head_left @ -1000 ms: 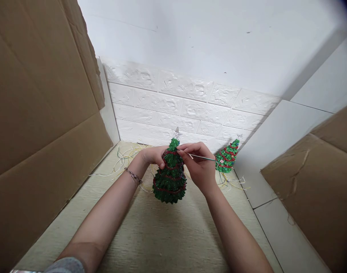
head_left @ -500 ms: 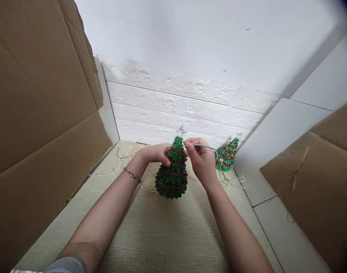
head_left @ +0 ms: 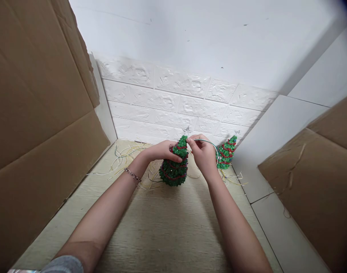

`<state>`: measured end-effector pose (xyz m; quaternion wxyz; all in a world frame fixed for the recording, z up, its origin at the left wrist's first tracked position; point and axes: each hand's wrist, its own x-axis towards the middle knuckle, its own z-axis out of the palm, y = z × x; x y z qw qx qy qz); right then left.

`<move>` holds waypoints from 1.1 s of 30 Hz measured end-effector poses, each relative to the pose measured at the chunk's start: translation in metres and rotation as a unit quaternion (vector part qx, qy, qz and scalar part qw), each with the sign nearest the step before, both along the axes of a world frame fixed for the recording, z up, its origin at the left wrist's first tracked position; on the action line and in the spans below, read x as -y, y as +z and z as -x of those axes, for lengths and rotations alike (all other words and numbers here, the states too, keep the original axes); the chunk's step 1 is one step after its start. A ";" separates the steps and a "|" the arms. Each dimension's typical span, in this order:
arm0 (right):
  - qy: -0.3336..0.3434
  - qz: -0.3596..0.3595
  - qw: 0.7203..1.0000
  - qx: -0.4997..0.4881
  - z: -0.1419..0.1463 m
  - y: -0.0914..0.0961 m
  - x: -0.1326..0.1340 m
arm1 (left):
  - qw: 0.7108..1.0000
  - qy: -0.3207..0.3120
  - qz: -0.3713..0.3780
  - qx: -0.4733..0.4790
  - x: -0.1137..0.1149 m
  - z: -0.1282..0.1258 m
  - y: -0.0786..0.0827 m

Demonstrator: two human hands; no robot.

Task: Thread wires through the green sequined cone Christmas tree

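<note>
Left hand clasps the green tree near its top; right hand pinches a green wire beside it — red garland on, wire seemingly unfastened.

A pale, wood-grain table surface fills the lower centre. A large brown corrugated cardboard sheet stands along its left edge. A second brown cardboard sheet leans at the right, against a smooth white side board. At the rear, a white embossed brick-pattern panel runs below a plain white wall. A small green beaded cone tree with red bands stands upright near the rear right corner, with thin loose wires spread at its base. More pale yellow and white loose wire strands lie at the rear left.
</note>
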<state>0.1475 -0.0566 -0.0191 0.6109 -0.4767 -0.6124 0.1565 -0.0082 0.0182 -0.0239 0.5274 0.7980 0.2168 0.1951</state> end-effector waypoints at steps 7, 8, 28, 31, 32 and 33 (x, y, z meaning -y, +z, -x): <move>0.043 0.025 0.996 -0.071 -0.004 0.002 0.001 | 1.000 0.014 0.011 0.024 0.003 -0.001 0.003; 0.045 0.021 0.996 -0.070 -0.005 0.004 0.002 | 1.000 0.012 0.012 0.023 0.003 -0.001 0.005; 0.058 -0.006 0.995 -0.080 0.002 0.007 0.008 | 0.997 -0.023 0.048 0.053 0.007 -0.001 0.008; 0.076 -0.009 0.992 -0.103 0.003 0.009 0.008 | 0.996 -0.046 0.048 0.061 0.007 -0.001 0.006; 0.083 -0.015 0.989 -0.123 0.002 0.010 0.008 | 0.995 -0.055 0.048 0.065 0.007 -0.001 0.006; 0.088 -0.022 0.985 -0.147 0.002 0.011 0.008 | 0.994 -0.065 0.051 0.066 0.008 -0.001 0.007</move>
